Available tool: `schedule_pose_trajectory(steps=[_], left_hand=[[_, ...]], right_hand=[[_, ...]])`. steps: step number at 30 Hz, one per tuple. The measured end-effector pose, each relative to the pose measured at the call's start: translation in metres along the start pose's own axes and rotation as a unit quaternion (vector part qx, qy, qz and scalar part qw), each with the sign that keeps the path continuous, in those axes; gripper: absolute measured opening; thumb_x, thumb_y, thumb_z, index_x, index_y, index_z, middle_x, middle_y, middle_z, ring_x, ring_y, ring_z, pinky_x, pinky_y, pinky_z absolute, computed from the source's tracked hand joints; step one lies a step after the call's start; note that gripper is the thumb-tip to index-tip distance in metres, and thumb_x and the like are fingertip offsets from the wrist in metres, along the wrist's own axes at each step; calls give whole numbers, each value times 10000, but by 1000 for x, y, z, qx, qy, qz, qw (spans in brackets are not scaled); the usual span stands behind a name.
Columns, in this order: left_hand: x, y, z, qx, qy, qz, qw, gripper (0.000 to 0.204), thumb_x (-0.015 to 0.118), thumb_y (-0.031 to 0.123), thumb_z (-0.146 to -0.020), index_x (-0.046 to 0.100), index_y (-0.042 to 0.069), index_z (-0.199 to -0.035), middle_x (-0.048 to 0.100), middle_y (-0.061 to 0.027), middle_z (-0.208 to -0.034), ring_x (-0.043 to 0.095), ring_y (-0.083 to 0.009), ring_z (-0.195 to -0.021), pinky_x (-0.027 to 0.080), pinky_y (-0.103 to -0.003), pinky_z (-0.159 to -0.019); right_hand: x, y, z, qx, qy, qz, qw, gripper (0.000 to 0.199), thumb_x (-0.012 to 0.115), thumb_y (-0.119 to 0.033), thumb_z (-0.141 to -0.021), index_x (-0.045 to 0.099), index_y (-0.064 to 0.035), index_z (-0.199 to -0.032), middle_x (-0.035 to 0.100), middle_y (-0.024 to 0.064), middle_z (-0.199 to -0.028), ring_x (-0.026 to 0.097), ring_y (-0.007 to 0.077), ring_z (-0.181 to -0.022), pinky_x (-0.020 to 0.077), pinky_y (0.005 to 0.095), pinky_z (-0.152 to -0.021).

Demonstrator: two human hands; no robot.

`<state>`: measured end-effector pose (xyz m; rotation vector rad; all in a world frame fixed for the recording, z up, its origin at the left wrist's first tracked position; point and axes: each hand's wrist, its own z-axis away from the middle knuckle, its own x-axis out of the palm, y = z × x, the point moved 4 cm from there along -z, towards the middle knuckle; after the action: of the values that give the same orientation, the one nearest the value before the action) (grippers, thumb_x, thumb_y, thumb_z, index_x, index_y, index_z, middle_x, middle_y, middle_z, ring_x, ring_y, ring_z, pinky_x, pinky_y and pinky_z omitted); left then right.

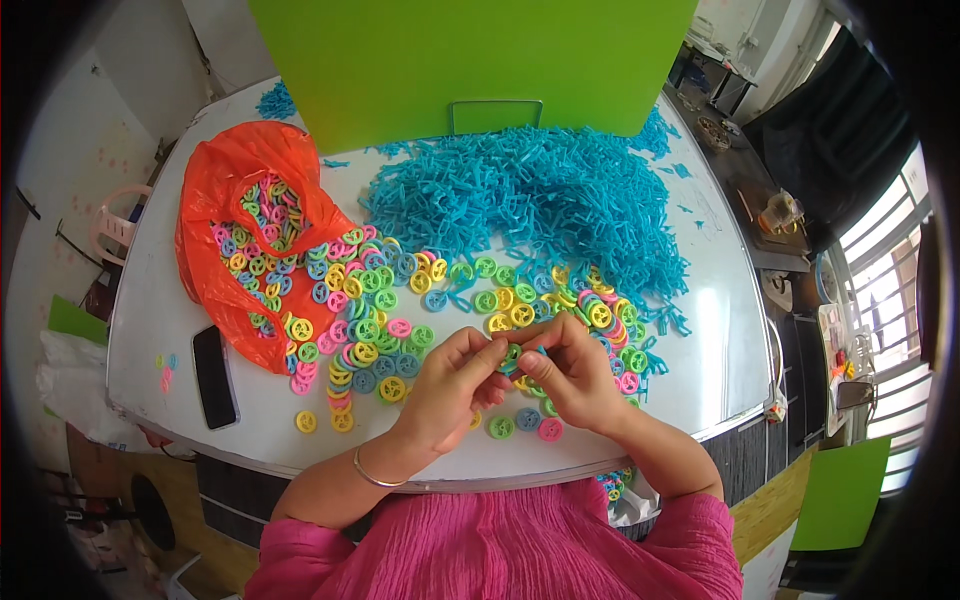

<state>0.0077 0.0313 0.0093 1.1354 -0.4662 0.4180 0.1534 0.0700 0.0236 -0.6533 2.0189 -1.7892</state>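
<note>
Close together over the near middle of the table, my left hand point(450, 390) and my right hand point(575, 372) are both closed in a pinch. Between the left fingertips is a small green plastic wheel point(511, 354). The right thumb and fingers grip a small blue plastic piece point(542, 350) against it; the fingers hide most of both parts. Around my hands lie many loose spoked wheels point(386, 367) in yellow, pink, green and blue. Beyond them rises a large heap of blue forked plastic pieces point(520, 200).
An orange-red plastic bag point(215, 190) spills more wheels at the left. In front of it lies a dark-screened phone point(214, 378). A big bright green panel point(470, 60) with a metal loop stands behind the blue heap. The white table point(270, 440) curves along its near edge.
</note>
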Motion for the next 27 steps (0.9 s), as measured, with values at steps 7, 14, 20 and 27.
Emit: schedule_pose_trajectory(steps=[7, 14, 20, 27], left_hand=[[2, -5, 2, -17, -3, 52, 999, 150, 574, 226, -947, 532, 101, -877, 602, -11, -722, 557, -70, -603, 430, -198, -550], [4, -14, 7, 45, 38, 58, 997, 174, 557, 226, -958, 518, 79, -875, 634, -45, -749, 600, -95, -642, 467, -220, -576], [11, -17, 11, 90, 75, 40, 992, 110, 530, 178, -964, 532, 102, -884, 629, -26, -724, 575, -83, -592, 459, -204, -545], [5, -15, 15, -9, 34, 128, 991, 124, 560, 191, -949, 536, 106, -862, 642, -42, -737, 589, -107, -597, 450, -226, -533]], right_hand=[[3, 7, -2, 27, 33, -54, 998, 136, 517, -78, -957, 399, -14, -933, 613, 218, -1106, 590, 165, -1001, 525, 289, -795], [10, 9, 3, 23, 123, -106, 986, 137, 545, -88, -951, 432, -17, -921, 656, 112, -975, 630, 107, -801, 518, 237, -667], [11, 12, 10, -21, 145, 1, 989, 189, 566, -107, -941, 404, -14, -910, 678, 104, -909, 636, 84, -695, 476, 198, -537], [7, 9, 6, 4, 102, -52, 993, 184, 555, -93, -941, 395, -12, -900, 684, 154, -991, 679, 125, -764, 497, 203, -542]])
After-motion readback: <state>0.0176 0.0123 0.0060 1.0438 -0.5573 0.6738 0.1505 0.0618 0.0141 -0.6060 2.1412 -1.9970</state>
